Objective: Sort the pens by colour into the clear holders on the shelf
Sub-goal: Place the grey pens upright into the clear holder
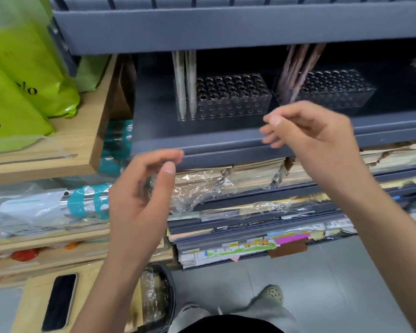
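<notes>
Two clear holders with rows of holes stand on the dark grey shelf. The left holder has two white pens upright at its left end. Several brownish pink pens lean in the left end of the right holder. My right hand hovers at the shelf's front edge, between the two holders, fingers loosely curled and holding nothing. My left hand is lower, below the shelf edge, fingers apart and empty.
Stacks of wrapped paper and notebooks fill the shelves below. A wooden unit at left carries green bags and packaged goods. A black tray sits near the grey floor by my feet. Another grey shelf hangs close above the pens.
</notes>
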Available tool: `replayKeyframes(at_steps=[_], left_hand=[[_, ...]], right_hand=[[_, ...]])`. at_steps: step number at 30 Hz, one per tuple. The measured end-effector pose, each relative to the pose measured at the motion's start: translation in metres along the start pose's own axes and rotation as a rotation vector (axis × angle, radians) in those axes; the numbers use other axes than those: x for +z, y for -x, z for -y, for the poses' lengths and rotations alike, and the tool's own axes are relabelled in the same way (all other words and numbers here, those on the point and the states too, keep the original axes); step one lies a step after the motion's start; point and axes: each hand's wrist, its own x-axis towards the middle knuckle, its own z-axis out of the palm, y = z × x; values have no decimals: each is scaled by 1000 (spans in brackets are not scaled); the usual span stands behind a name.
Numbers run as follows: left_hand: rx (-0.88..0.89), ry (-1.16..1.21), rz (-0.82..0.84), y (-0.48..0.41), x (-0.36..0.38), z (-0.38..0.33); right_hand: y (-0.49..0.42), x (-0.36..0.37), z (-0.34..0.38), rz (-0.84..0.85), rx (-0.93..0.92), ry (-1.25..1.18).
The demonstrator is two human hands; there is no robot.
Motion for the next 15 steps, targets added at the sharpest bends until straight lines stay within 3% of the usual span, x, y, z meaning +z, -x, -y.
replayKeyframes(at_steps=[5, 11, 15], left_hand=[[-437, 199, 151, 62, 16, 46], [-1248, -35, 250, 201, 63, 164], [-1448, -167, 343, 263, 92, 180]], right_hand=[[101, -44, -100, -51, 455, -77], [288, -86, -256, -163, 1173, -57], [365, -128, -291, -131, 1362, -26]])
